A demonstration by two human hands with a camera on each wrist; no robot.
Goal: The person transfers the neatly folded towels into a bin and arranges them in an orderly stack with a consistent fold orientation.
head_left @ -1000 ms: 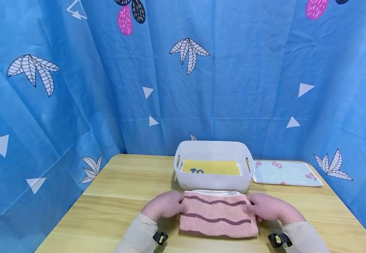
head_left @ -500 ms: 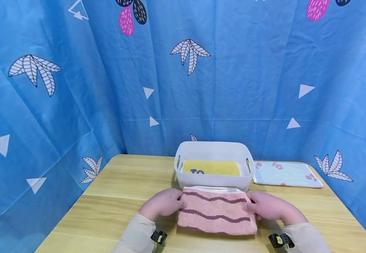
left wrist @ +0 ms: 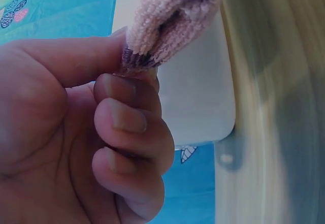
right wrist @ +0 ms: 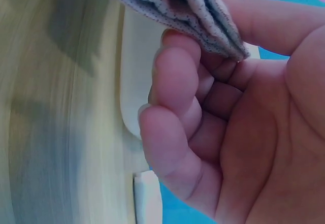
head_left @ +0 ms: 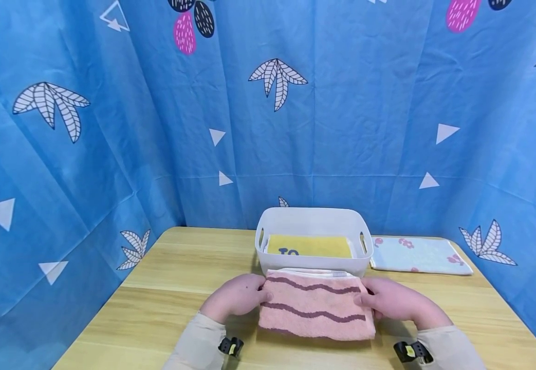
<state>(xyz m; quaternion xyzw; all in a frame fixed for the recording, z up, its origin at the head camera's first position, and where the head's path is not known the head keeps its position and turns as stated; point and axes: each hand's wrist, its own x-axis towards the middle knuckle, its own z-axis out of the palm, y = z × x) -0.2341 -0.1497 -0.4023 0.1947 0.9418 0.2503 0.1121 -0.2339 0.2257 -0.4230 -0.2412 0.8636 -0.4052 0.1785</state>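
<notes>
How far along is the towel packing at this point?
Done: a yellow towel lies folded in the white bin. In hand: left hand and right hand pinch the folded pink towel in front of it. Left: a light blue towel beside the bin.

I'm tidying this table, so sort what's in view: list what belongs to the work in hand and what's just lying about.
In hand:
pink towel, folded, pinched by the left hand and right hand
white basket right behind it
yellow towel inside the basket

Lying about:
light blue cloth flat beside the basket
blue curtain

env: staged recording booth | evidence: patterned blue cloth backdrop (head_left: pixel 365 103) hung on three sides of a wooden table (head_left: pixel 180 288) | wrist-worn cameras
</notes>
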